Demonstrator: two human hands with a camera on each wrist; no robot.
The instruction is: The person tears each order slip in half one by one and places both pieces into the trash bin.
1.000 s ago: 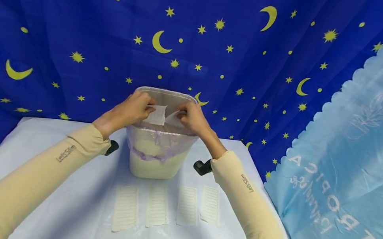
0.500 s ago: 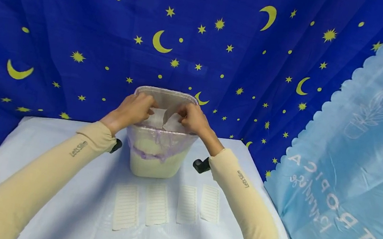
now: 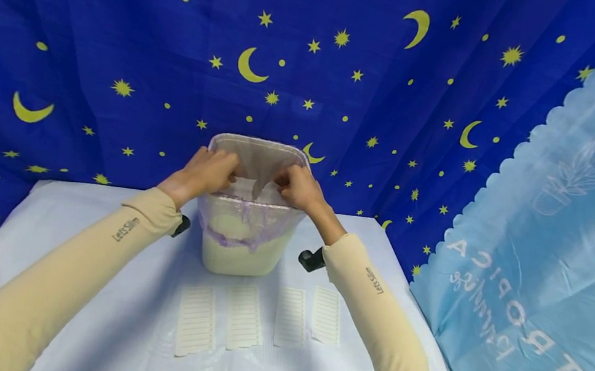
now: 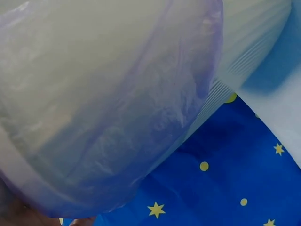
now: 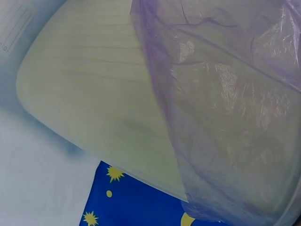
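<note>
Both hands reach over the rim of a cream-coloured bin [image 3: 240,262] lined with a thin purple plastic bag [image 3: 237,242]. My left hand [image 3: 209,171], fingers curled, holds a white piece of paper [image 3: 244,187] just inside the opening. Opposite it, my right hand [image 3: 300,186] pinches another paper piece [image 3: 272,196], with a narrow gap between the two. The fingertips are partly hidden inside the bin. In the left wrist view the bag [image 4: 117,108] fills most of the picture, with a bit of hand at the lower left. The right wrist view shows the bin side [image 5: 94,89] and bag.
Several lined paper slips [image 3: 196,321] lie in a row on the white-covered table [image 3: 118,287] in front of the bin. A blue star-and-moon curtain [image 3: 315,39] hangs close behind. To the right hangs a light blue printed cloth [image 3: 545,253].
Both hands have sunk slightly into the bin, and the paper pieces sit lower behind its front rim. The left forearm has shifted a little to the right. The slips on the table stay put.
</note>
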